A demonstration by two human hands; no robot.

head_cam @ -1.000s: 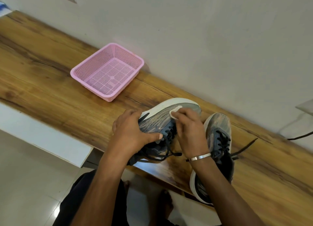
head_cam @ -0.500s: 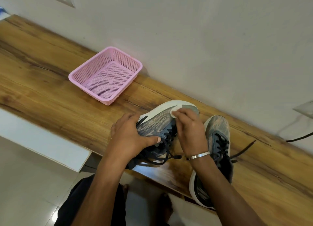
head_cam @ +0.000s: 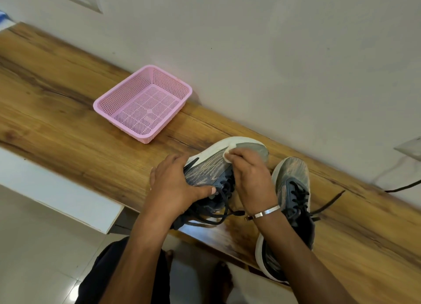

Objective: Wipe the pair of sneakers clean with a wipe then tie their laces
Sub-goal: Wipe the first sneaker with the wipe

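A grey knit sneaker [head_cam: 211, 169] with a white sole and loose black laces lies tipped on its side on the wooden shelf [head_cam: 68, 126]. My left hand [head_cam: 175, 185] grips its heel half, thumb across the lace eyelets. My right hand [head_cam: 250, 176] presses a small white wipe [head_cam: 229, 154] against the upper near the toe; most of the wipe is hidden under my fingers. The second sneaker [head_cam: 293, 189] stands upright to the right, untied, its heel hidden behind my right forearm.
A pink perforated basket [head_cam: 145, 101] with nothing in it sits on the shelf to the left, against the wall. A black cable [head_cam: 403, 186] runs along the wall at far right. The shelf's front edge overhangs a tiled floor, where my feet show.
My right hand with the wipe has shifted only slightly over the toe area. The left hand keeps the same grip. The camera has tilted a little.
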